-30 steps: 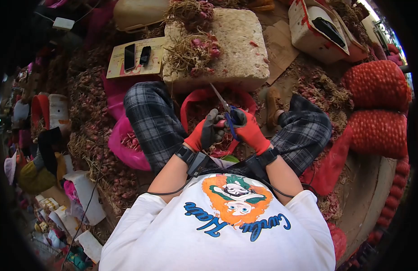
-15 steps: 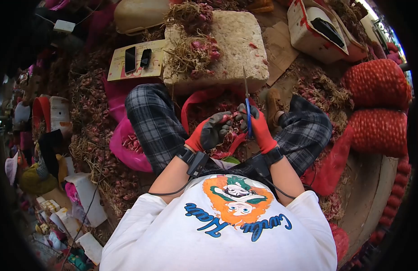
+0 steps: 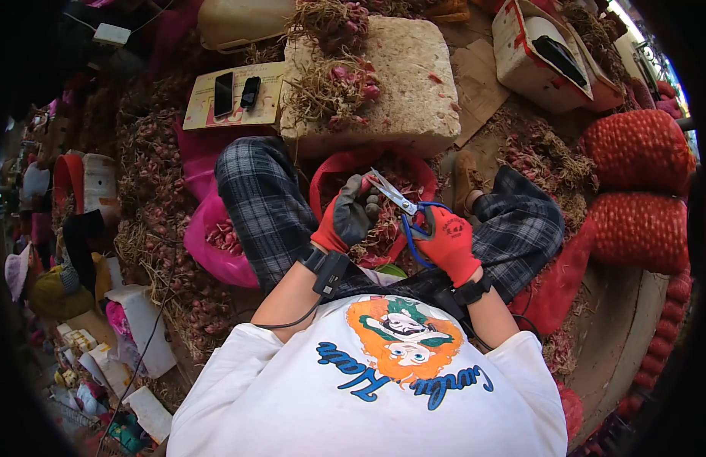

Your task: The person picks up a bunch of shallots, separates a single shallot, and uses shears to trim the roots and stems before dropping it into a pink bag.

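Note:
My right hand (image 3: 449, 242), in a red glove, is closed around the blue handles of a pair of scissors (image 3: 398, 195). Their blades are parted and point up and left, reaching the fingertips of my left hand (image 3: 348, 217). That hand wears a red glove with a grey palm and pinches a small reddish shallot (image 3: 373, 180), partly hidden by fingers and blades. Beneath both hands, between my knees, lies a red-rimmed container (image 3: 427, 177) with loose shallots in it.
Bunches of shallots with dry stalks (image 3: 330, 91) lie on a worn foam block (image 3: 410, 76) ahead. Left of it, a phone (image 3: 224, 94) rests on a board. A pink bag (image 3: 208, 247) is by my left knee; full red net sacks (image 3: 635, 152) are at right.
The scissors have swung from pointing straight ahead to pointing up-left, and their blades have opened. My right hand has turned and lowered slightly; my left has lifted the shallot toward the blades.

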Demonstrator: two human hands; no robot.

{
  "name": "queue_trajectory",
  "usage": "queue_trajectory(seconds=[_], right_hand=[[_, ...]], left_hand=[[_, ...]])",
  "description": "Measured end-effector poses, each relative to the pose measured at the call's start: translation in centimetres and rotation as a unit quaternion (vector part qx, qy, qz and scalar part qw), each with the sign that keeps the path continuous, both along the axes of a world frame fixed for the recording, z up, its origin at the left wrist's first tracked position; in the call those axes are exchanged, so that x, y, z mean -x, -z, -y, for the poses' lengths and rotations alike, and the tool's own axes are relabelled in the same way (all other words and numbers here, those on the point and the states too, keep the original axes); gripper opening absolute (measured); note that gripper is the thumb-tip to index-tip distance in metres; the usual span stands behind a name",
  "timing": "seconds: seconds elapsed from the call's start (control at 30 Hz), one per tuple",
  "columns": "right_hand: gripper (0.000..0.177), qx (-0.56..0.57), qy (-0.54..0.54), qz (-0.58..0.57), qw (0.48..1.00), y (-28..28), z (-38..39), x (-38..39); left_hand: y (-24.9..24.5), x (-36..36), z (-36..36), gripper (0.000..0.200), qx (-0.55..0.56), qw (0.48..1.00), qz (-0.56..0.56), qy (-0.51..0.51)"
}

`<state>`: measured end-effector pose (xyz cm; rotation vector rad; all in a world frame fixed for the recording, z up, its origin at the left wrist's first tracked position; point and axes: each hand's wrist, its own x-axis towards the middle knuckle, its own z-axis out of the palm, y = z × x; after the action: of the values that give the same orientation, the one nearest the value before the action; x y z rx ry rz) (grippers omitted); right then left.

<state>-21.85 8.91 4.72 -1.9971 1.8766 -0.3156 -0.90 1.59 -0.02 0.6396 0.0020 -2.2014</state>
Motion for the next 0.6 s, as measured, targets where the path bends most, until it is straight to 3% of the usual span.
queue_trajectory(seconds=[0.1,0.3,0.5,0.6], right_hand=[[0.046,0.018,-0.009,-0.013,1.0,-0.4,-0.1,0.0],[0.046,0.015,-0.007,-0.023,1.0,0.0,-0.8,0.4],[0.045,-0.001,-0.029,-0.094,0.995,-1.8,-0.6,0.3],[0.044,-0.065,-0.044,-0.102,0.992,-1.6,-0.6,0.5]], left_hand=[[0.5,-0.1,-0.2,0.023,0.031,0.999,-0.011,-0.009],[-0.4,-0.1,-0.3,0.034,-0.012,1.0,-0.007,0.006],[-0.7,0.3,-1.0,0.04,0.124,0.99,0.065,-0.025],[0.2,0.2,-0.9,0.04,0.122,0.987,0.108,-0.01]])
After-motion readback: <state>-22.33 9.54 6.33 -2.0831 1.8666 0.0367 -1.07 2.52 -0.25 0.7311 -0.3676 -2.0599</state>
